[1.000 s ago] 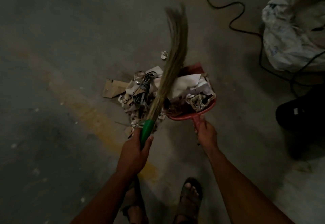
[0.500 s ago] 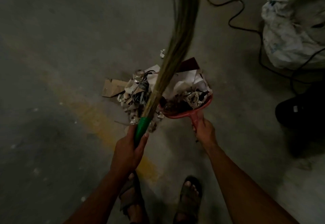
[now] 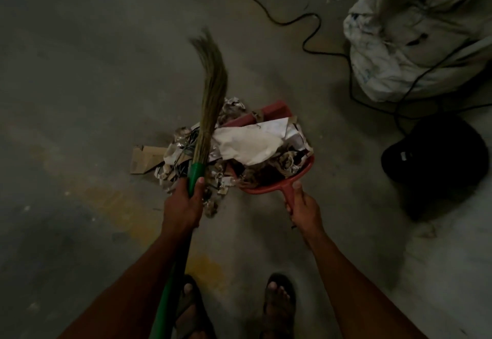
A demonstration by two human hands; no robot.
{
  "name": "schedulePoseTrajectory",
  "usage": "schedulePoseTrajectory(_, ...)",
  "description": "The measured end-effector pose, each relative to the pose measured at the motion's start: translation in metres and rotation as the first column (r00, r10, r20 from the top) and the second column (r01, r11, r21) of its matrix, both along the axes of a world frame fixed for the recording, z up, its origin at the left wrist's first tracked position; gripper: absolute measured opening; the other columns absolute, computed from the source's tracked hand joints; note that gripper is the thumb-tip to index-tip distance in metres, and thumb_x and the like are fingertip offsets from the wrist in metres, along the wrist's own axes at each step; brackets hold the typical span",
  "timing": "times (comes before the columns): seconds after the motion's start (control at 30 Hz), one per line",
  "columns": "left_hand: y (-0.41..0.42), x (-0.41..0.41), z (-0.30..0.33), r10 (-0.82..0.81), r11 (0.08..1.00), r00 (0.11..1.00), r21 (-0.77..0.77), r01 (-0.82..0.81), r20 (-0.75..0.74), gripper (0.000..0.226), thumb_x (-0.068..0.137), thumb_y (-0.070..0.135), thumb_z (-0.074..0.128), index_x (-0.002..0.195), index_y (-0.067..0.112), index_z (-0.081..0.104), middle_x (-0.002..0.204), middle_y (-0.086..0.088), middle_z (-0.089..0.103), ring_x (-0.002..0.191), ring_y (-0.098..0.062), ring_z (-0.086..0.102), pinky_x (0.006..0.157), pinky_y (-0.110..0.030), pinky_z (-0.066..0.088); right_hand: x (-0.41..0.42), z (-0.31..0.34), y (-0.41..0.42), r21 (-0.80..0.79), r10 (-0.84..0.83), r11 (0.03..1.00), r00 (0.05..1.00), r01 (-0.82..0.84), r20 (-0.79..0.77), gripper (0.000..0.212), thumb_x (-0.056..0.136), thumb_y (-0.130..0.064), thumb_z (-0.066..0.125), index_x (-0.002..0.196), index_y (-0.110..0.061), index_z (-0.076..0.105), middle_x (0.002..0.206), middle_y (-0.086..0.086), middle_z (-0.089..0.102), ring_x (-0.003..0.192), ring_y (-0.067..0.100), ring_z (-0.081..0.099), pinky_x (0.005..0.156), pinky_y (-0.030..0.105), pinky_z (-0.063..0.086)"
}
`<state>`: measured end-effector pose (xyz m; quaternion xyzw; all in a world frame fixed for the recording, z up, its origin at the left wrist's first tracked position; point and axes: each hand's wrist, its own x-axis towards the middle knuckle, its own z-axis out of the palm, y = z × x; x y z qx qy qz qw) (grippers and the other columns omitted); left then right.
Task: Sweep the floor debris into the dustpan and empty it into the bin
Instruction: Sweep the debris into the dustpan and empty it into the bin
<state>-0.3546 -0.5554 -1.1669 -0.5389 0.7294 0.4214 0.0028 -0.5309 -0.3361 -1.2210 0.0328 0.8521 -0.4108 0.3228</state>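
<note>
Crumpled paper debris (image 3: 247, 144) in red plastic dustpan (image 3: 277, 188)

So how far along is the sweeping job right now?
Partly done. The red dustpan is already heaped with paper scraps. In hand: the left hand grips the broom, the right hand holds the dustpan handle. Left: the cardboard piece and debris still on the floor, then emptying; no bin is clearly visible.

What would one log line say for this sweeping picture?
left hand: grips broom | right hand: grips red dustpan handle | dustpan: heaped with paper | cardboard scrap: on floor
</note>
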Motion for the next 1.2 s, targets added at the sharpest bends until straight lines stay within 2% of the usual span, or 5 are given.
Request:
schedulePoseTrajectory(0.1, 0.001, -0.015, 0.014, -0.044, 0.999, 0.999, -0.008, 0.044, -0.01, 0.037, 0.107, 0.05, 0.041, 0.115, 0.016, 0.054, 0.079, 0.001, 0.061, 0.059, -0.013, 0.059, 0.037, -0.011, 0.04, -0.008, 0.014, 0.018, -0.016, -0.041, 0.999, 0.999, 0.041, 0.01, 0.073, 0.104, -0.065, 0.034, 0.062, -0.012, 0.061, 0.049, 0.003, 0.054, 0.044, 0.017, 0.051, 0.046, 0.026, 0.039)
schedulePoseTrajectory(0.33, 0.012, -0.048, 0.03, -0.147, 0.989, 0.989, 0.024, 0.146, 0.023, 0.049, 0.105, 0.057, 0.038, 0.125, 0.015, 0.054, 0.079, -0.007, 0.068, 0.056, -0.022, 0.067, 0.043, -0.027, 0.047, -0.031, 0.047, 0.065, -0.034, -0.224, 0.974, 0.975, 0.224, 0.006, 0.074, 0.104, -0.064, 0.034, 0.064, -0.01, 0.063, 0.05, 0.004, 0.054, 0.041, 0.014, 0.048, 0.04, 0.022, 0.036)
schedulePoseTrajectory(0.5, 0.046, -0.084, 0.035, -0.252, 0.964, 0.968, 0.091, 0.248, 0.025, 0.054, 0.103, 0.06, 0.04, 0.136, 0.018, 0.05, 0.083, -0.013, 0.068, 0.053, -0.024, 0.067, 0.037, -0.024, 0.044, -0.045, 0.056, 0.102, -0.019, -0.326, 0.945, 0.945, 0.325, -0.016, 0.076, 0.103, -0.067, 0.03, 0.059, -0.013, 0.06, 0.046, 0.001, 0.051, 0.039, 0.016, 0.046, 0.044, 0.024, 0.036)
schedulePoseTrajectory(0.77, 0.125, -0.153, 0.025, -0.217, 0.937, 0.972, 0.26, 0.234, -0.091, 0.037, 0.101, 0.059, 0.049, 0.09, 0.024, 0.048, 0.068, -0.012, 0.06, 0.046, -0.026, 0.059, 0.044, -0.033, 0.049, -0.068, 0.055, 0.152, -0.081, -0.46, 0.886, 0.887, 0.457, -0.034, 0.076, 0.102, -0.068, 0.029, 0.065, -0.009, 0.061, 0.048, 0.002, 0.049, 0.036, 0.014, 0.042, 0.04, 0.021, 0.032)
schedulePoseTrajectory(1.2, 0.217, -0.226, 0.012, -0.259, 0.916, 0.966, 0.31, 0.254, -0.026, 0.039, 0.104, 0.052, 0.049, 0.099, 0.013, 0.051, 0.073, -0.012, 0.06, 0.049, -0.024, 0.058, 0.041, -0.028, 0.046, -0.154, 0.05, 0.235, -0.123, -0.605, 0.784, 0.793, 0.608, 0.064, 0.069, 0.106, -0.06, 0.033, 0.064, -0.01, 0.055, 0.046, -0.001, 0.049, 0.032, 0.011, 0.038, 0.034, 0.019, 0.029)
